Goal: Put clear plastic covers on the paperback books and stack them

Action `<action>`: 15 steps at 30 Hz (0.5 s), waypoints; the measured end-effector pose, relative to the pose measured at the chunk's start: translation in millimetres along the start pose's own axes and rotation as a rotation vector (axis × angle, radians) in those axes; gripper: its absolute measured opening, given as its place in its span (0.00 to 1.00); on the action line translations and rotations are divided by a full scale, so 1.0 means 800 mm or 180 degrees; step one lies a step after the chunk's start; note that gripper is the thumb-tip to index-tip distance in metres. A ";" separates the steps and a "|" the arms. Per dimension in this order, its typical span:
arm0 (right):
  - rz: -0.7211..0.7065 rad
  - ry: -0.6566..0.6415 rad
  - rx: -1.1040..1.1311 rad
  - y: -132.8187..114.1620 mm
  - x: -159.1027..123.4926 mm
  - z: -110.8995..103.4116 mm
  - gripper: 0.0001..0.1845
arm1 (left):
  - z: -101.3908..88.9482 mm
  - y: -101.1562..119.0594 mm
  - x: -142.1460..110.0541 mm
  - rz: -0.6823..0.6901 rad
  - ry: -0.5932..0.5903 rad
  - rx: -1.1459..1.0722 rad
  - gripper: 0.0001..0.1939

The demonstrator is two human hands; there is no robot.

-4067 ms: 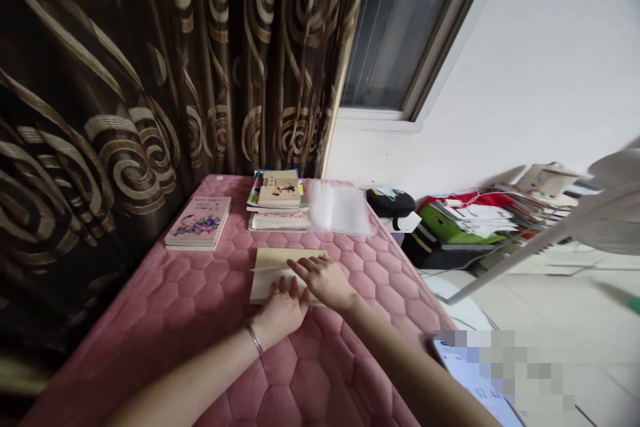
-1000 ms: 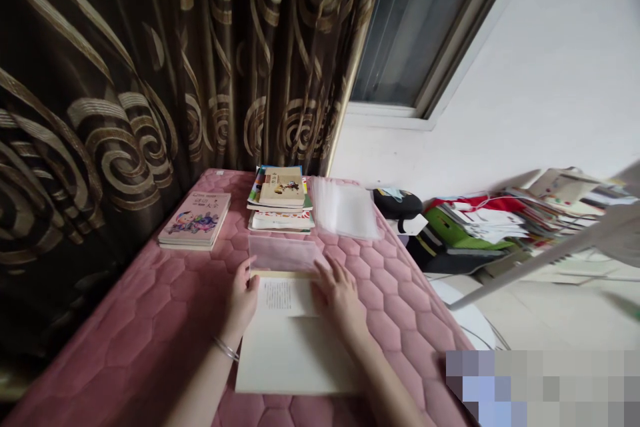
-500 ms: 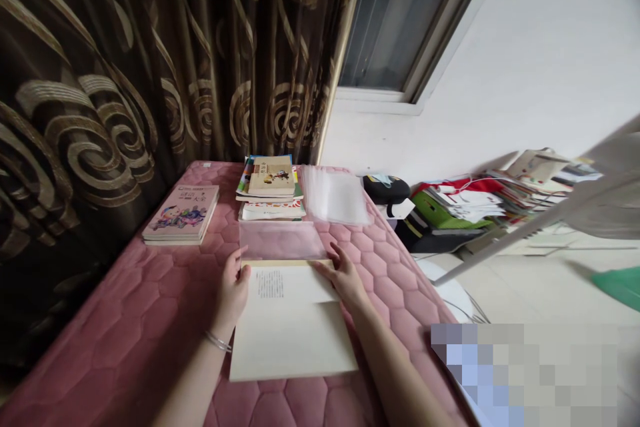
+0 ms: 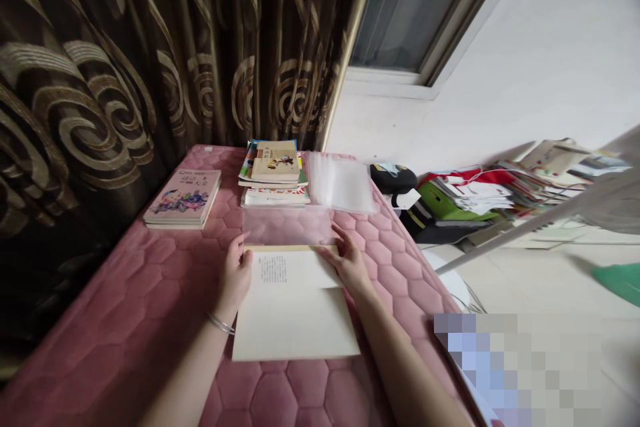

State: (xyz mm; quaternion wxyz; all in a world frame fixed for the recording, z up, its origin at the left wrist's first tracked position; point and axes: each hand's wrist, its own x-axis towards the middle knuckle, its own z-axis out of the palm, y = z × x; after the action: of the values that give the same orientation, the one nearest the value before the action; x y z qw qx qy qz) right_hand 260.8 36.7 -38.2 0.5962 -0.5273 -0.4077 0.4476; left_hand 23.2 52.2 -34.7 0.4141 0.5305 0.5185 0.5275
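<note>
An open book point(image 4: 295, 323) lies in front of me on the pink quilted mattress, a printed page and a blank cream leaf facing up. From its far edge a clear plastic book cover point(image 4: 287, 225) stretches out flat. My left hand point(image 4: 237, 273) grips the left edge of the book where the cover meets it, thumb on top. At the far right corner, my right hand point(image 4: 349, 263) pinches the book and cover edge between thumb and fingers. Both hands' fingertips are partly hidden.
A stack of books point(image 4: 275, 170) and a pile of clear plastic covers point(image 4: 345, 183) lie at the far end. Pink-covered books point(image 4: 183, 200) are on the left. A patterned curtain point(image 4: 100, 100) borders the mattress point(image 4: 165, 300). A fan point(image 4: 540, 227) stands right, by piled papers.
The book, earlier with both hands together over it, now lies opened toward me, the clear cover extending past its far edge. My hands have parted to its two sides. Lately only the view shifts.
</note>
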 end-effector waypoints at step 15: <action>0.0270 -0.0159 -0.0163 -0.012 -0.003 -0.002 0.49 | 0.001 0.004 -0.001 -0.0055 0.0018 -0.0050 0.22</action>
State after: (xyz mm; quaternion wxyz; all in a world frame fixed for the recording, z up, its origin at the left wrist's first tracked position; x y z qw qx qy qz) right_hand 262.9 33.3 -29.1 0.5526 -0.5479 -0.4111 0.4748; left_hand 24.4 50.8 -31.7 0.4213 0.5212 0.5201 0.5294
